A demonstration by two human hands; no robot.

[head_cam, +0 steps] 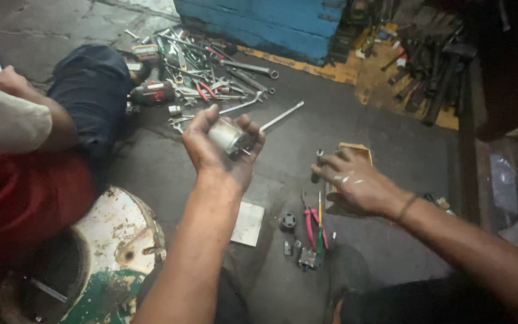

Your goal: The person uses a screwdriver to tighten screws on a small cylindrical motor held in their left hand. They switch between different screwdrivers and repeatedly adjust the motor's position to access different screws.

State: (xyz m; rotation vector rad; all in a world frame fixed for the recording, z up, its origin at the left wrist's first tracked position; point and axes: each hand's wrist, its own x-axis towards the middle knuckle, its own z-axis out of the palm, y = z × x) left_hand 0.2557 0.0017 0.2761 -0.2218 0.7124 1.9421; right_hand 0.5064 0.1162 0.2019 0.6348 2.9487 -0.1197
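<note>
My left hand [220,147] is closed around a small silver motor [228,137]; my right hand [355,180] pinches a dark socket [317,165] on the floor [391,132].

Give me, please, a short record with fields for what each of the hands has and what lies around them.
left hand: raised, wrapped around a small silver cylindrical motor
right hand: lowered to the floor, fingertips on a small dark metal part, beside a flat yellowish box
below the hands: pink-handled pliers, white card, small dark round part
further back: pile of wrenches, cordless drill
at left: another person's arm
</note>
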